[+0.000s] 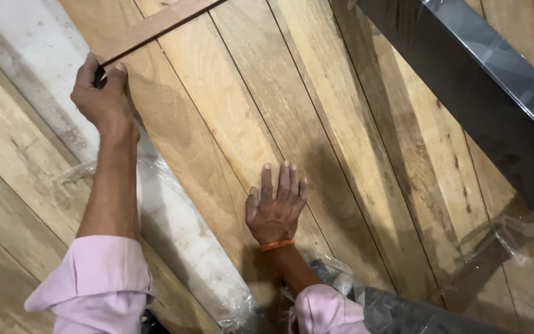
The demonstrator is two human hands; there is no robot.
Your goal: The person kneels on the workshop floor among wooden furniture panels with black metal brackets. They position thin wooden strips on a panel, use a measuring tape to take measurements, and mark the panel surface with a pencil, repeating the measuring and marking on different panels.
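Left hand (101, 99) up at top left, fingers curled and pinched together on a small dark object (99, 78), prob. a pencil or marker, can't tell which; only a sliver visible between thumb and fingers. Tip of it right at the end of a narrow wooden strip (156, 26) lying diagonally across the boards, running up and to the right out of view. Knuckles touching the strip's lower edge.

Right hand (275, 207) flat, palm down, fingers spread and apart, gripping nothing, pressed on the light wooden planks (230, 111) near centre. Orange band (277, 245) on that wrist. Pink sleeves (97, 281) rolled up on both arms.

Planks laid side by side w/ tight seams, running diagonally from top left to bottom right. Left of them, a pale whitish slab (38, 68), dusty, partly under clear plastic wrap (174, 204). More wood boards (7, 185) at far left.

Top right: long dark panel (483, 86) w/ glossy film on it, slanting across the corner, above the planks. Crumpled clear plastic (514, 241) below it at right edge, also near the right sleeve at bottom.
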